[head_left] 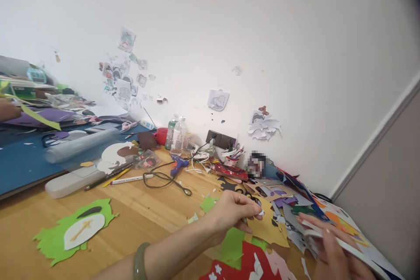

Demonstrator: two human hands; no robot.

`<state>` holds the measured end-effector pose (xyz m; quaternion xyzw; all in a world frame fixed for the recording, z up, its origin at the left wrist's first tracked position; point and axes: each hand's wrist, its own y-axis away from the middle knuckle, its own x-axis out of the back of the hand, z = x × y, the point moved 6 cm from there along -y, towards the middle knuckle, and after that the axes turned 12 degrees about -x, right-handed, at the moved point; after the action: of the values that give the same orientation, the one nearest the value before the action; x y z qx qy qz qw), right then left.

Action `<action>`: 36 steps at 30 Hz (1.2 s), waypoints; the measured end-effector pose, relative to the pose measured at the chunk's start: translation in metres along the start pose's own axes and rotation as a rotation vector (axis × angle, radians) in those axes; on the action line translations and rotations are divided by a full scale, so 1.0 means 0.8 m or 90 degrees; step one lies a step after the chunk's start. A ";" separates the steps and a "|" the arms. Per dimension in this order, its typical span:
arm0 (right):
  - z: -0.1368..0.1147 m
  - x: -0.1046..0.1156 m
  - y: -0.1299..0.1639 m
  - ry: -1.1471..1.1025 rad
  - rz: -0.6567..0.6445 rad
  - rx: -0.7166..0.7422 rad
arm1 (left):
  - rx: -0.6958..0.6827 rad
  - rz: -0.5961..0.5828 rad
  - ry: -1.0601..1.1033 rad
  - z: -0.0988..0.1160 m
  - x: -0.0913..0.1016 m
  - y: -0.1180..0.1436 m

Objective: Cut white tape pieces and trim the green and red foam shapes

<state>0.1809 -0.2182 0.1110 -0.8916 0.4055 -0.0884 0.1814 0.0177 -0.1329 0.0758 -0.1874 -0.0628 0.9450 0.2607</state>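
My left hand (234, 212), reaching in over the desk, pinches a small white piece (261, 211) between thumb and fingertips. At the right edge my right hand (341, 245) is closed around a white curved band (367, 253) that looks like a roll of tape, partly blurred and cut off by the frame. Below my left hand lie yellow paper (271, 227), green scraps (231, 245) and red paper (247, 267) with white shapes. Apart from both hands, a green cut-out figure (54, 232) with a white oval and a tan bone-like strip rests at the left.
A blue glue gun (179, 164) with its cord lies mid-desk, near a white marker (127, 180) and a grey case (70, 182). Bottles (178, 135) and a power strip (221, 139) stand by the wall. Another person's hand (8, 110) is at far left.
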 end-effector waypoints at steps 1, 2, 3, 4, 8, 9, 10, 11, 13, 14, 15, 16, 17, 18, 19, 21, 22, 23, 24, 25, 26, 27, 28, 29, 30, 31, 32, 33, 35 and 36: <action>0.012 -0.004 -0.008 0.019 -0.039 -0.056 | -0.008 -0.012 0.005 0.003 -0.004 0.002; 0.025 -0.009 -0.013 0.039 -0.085 -0.111 | -0.012 -0.020 0.007 0.005 -0.007 0.003; 0.036 -0.011 -0.017 0.035 -0.101 -0.152 | -0.015 -0.024 0.007 0.006 -0.009 0.004; 0.043 -0.012 -0.019 0.020 -0.108 -0.180 | -0.018 -0.027 0.008 0.007 -0.010 0.005; 0.058 -0.027 -0.020 -0.038 -0.162 -0.249 | -0.032 -0.040 0.017 0.011 -0.011 0.007; 0.061 -0.031 -0.021 -0.043 -0.189 -0.265 | -0.034 -0.040 0.017 0.012 -0.010 0.007; 0.065 -0.036 -0.022 -0.048 -0.217 -0.283 | -0.035 -0.041 0.016 0.013 -0.010 0.006; 0.070 -0.039 -0.024 -0.055 -0.243 -0.302 | -0.036 -0.041 0.014 0.015 -0.009 0.006; 0.082 -0.045 -0.028 -0.077 -0.287 -0.339 | -0.033 -0.036 0.011 0.017 -0.009 0.006; 0.088 -0.046 -0.030 -0.095 -0.303 -0.357 | -0.032 -0.033 0.008 0.019 -0.008 0.006; 0.094 -0.047 -0.032 -0.115 -0.316 -0.375 | -0.030 -0.030 0.005 0.021 -0.008 0.006; 0.098 -0.047 -0.032 -0.136 -0.326 -0.393 | -0.030 -0.029 0.001 0.022 -0.007 0.006; 0.102 -0.046 -0.033 -0.158 -0.333 -0.414 | -0.031 -0.028 -0.003 0.024 -0.006 0.007; 0.106 -0.045 -0.032 -0.179 -0.338 -0.437 | -0.036 -0.027 -0.007 0.025 -0.005 0.007; 0.109 -0.043 -0.032 -0.202 -0.339 -0.461 | -0.041 -0.026 -0.009 0.027 -0.004 0.008; 0.113 -0.039 -0.033 -0.255 -0.338 -0.508 | -0.045 -0.023 -0.011 0.029 -0.002 0.009; 0.114 -0.037 -0.033 -0.283 -0.339 -0.529 | -0.046 -0.021 -0.010 0.029 -0.001 0.010; 0.115 -0.036 -0.034 -0.309 -0.342 -0.548 | -0.044 -0.019 -0.008 0.029 0.000 0.010; 0.116 -0.037 -0.033 -0.330 -0.350 -0.566 | -0.042 -0.017 -0.006 0.028 0.001 0.010; 0.116 -0.039 -0.032 -0.343 -0.363 -0.583 | -0.040 -0.014 -0.005 0.027 0.001 0.009; 0.116 -0.041 -0.030 -0.347 -0.378 -0.597 | -0.040 -0.011 -0.003 0.026 0.001 0.008; 0.115 -0.045 -0.027 -0.345 -0.394 -0.606 | -0.040 -0.008 -0.001 0.025 0.001 0.007; 0.114 -0.048 -0.024 -0.337 -0.406 -0.608 | -0.040 -0.006 0.003 0.024 0.001 0.006; 0.113 -0.051 -0.021 -0.325 -0.412 -0.604 | -0.041 -0.006 0.007 0.024 0.001 0.005; 0.112 -0.052 -0.019 -0.309 -0.413 -0.595 | -0.043 -0.006 0.012 0.023 0.001 0.004; 0.111 -0.052 -0.018 -0.288 -0.409 -0.581 | -0.045 -0.008 0.018 0.023 0.001 0.004; 0.110 -0.050 -0.018 -0.262 -0.405 -0.562 | -0.047 -0.008 0.025 0.023 0.002 0.004; 0.111 -0.048 -0.020 -0.230 -0.400 -0.540 | -0.049 -0.005 0.030 0.024 0.003 0.004; 0.115 -0.038 -0.030 -0.147 -0.385 -0.478 | -0.052 0.006 0.040 0.025 0.006 0.004; 0.119 -0.031 -0.037 -0.096 -0.373 -0.441 | -0.051 0.010 0.044 0.025 0.007 0.005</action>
<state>0.2142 -0.1575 0.0353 -0.9805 0.1279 0.0700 -0.1313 0.0036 -0.1334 0.0918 -0.2308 -0.0905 0.9367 0.2475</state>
